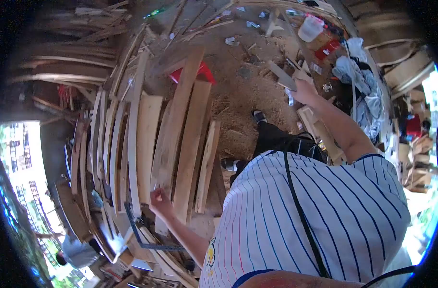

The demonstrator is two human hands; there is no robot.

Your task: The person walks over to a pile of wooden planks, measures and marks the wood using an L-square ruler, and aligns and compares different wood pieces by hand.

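Note:
My right hand (pixel 303 92) is out at the upper right, closed around a flat grey blade-like tool (pixel 281 76). The tool's exact kind is unclear, and pale wood shows beside my fingers. My left hand (pixel 161 204) is low on the left, over the near end of a row of long wooden planks (pixel 149 139). Its fingers are bent together by a wide plank (pixel 168 144); whatever is between them is too small to make out. A dark angled metal bar (pixel 137 235) lies just below that hand.
Wood pieces (pixel 75 67) are stacked at the upper left. A red object (pixel 207 73) is partly behind the planks. Sawdust and scraps cover the floor (pixel 243 91). Farther right are a translucent bucket (pixel 311 29), a red box (pixel 327 49) and grey plastic sheeting (pixel 360 79). A person (pixel 80 252) is at lower left.

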